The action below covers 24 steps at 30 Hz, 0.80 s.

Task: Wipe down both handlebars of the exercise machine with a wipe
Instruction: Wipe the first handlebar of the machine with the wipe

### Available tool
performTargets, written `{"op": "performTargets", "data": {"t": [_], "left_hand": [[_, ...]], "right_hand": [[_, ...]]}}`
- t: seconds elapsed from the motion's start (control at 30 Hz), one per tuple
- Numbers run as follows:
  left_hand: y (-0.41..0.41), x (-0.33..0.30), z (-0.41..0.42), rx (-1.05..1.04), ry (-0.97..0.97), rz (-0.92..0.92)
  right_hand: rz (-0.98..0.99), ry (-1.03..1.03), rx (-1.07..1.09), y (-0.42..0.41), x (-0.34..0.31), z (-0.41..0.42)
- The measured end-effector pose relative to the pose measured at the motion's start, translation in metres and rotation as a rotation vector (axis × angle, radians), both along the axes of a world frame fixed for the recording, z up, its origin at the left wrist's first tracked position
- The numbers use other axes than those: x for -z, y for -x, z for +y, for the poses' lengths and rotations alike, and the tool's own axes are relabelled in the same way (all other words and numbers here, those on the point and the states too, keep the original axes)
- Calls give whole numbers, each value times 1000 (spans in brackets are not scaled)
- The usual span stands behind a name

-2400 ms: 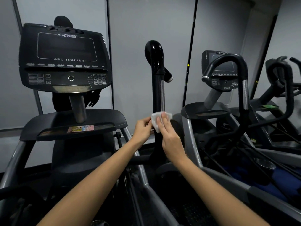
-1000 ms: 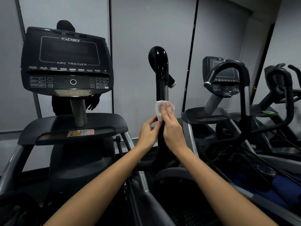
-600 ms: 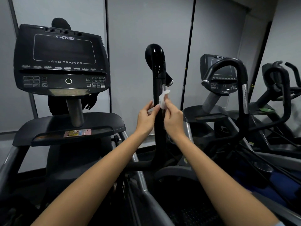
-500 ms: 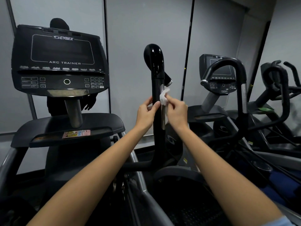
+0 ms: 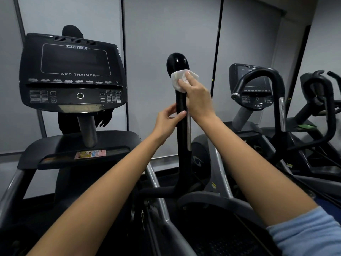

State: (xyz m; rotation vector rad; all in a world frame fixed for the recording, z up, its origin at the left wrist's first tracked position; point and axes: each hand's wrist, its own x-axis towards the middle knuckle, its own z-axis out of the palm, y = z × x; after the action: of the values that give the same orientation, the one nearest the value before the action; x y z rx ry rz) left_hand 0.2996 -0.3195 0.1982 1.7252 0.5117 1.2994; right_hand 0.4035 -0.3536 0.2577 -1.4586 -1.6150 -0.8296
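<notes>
Upright black handlebar of the machine, right of the console. Right hand presses a white wipe against the bar just below its rounded top, fingers extended (wipe partly wrapped round the bar). Left hand lower down, thumb and fingers loosely clasping the shaft.

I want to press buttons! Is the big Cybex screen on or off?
Off, it looks: the console display is dark, showing no numbers or lights.
</notes>
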Motion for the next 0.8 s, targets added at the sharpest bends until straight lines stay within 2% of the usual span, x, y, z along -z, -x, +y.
{"op": "performTargets", "data": {"t": [0.2, 0.33, 0.6, 0.73, 0.8], "left_hand": [[-1, 4, 5, -12, -9, -10], [-1, 5, 8, 5, -11, -24], [1, 5, 7, 23, -20, -34], [1, 5, 8, 39, -5, -39], [3, 3, 7, 35, 10, -29]], "right_hand": [[99, -83, -70, 7, 2, 6], [98, -150, -48, 8, 1, 12], [-54, -155, 74, 9, -21, 17], [-119, -236, 115, 3, 4, 20], [-129, -265, 70, 2, 15, 15]]}}
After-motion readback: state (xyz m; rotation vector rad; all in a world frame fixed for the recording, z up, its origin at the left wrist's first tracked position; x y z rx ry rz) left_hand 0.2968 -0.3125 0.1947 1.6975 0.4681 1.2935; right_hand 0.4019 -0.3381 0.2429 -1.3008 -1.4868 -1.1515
